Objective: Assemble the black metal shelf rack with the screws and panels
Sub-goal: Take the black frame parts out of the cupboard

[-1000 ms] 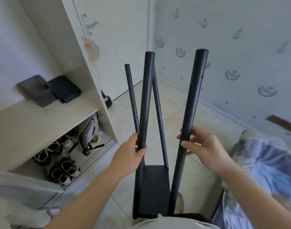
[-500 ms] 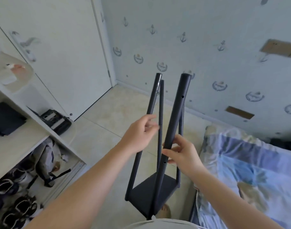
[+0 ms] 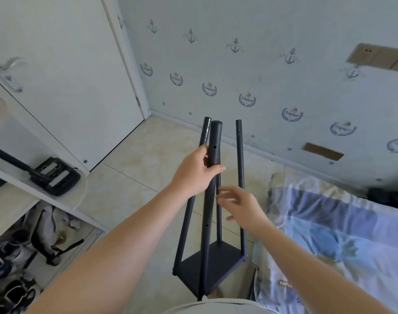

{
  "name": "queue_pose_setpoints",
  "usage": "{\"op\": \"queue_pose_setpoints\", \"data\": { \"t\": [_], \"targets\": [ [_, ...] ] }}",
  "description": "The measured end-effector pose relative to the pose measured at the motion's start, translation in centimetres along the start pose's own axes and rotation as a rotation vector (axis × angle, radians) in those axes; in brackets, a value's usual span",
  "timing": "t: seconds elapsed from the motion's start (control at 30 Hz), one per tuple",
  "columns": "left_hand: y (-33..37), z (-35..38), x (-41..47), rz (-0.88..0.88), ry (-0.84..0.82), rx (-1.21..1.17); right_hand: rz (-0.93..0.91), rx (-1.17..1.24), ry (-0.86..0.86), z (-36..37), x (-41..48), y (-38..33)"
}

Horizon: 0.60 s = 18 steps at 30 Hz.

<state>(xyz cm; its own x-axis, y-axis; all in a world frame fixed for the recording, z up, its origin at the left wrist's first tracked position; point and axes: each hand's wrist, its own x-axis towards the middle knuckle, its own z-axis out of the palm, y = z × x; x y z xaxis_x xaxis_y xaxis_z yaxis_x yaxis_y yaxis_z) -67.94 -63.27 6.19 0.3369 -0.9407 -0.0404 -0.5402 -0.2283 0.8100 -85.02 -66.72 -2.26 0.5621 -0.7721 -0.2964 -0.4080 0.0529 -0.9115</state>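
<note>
The black metal rack stands on the tiled floor in front of me: a square bottom panel with several thin black posts rising from its corners. My left hand grips the nearest post about a third of the way down from its top, thumb across the front. My right hand hovers just right of that post with fingers spread, holding nothing. A far right post stands free.
A bed with a blue patterned cover lies close on the right. A white shelf unit with a black device and shoes below stands on the left. A white door and a papered wall are ahead.
My right hand let go of the near post and drew back with fingers spread. My left hand moved from the left post to the near one. The rack turned and my view swung right.
</note>
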Motion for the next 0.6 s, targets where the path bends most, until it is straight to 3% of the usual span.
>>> {"op": "queue_pose_setpoints", "data": {
  "t": [0.27,0.6],
  "targets": [
    [-2.9,-2.1,-0.8,-0.070,-0.094,0.008,0.064,-0.019,0.281,-7.4,6.5,1.2],
    [-5.6,-8.0,-2.7,-0.069,-0.176,0.005,0.205,-0.109,0.420,-12.5,13.1,-0.2]
  ]
}}
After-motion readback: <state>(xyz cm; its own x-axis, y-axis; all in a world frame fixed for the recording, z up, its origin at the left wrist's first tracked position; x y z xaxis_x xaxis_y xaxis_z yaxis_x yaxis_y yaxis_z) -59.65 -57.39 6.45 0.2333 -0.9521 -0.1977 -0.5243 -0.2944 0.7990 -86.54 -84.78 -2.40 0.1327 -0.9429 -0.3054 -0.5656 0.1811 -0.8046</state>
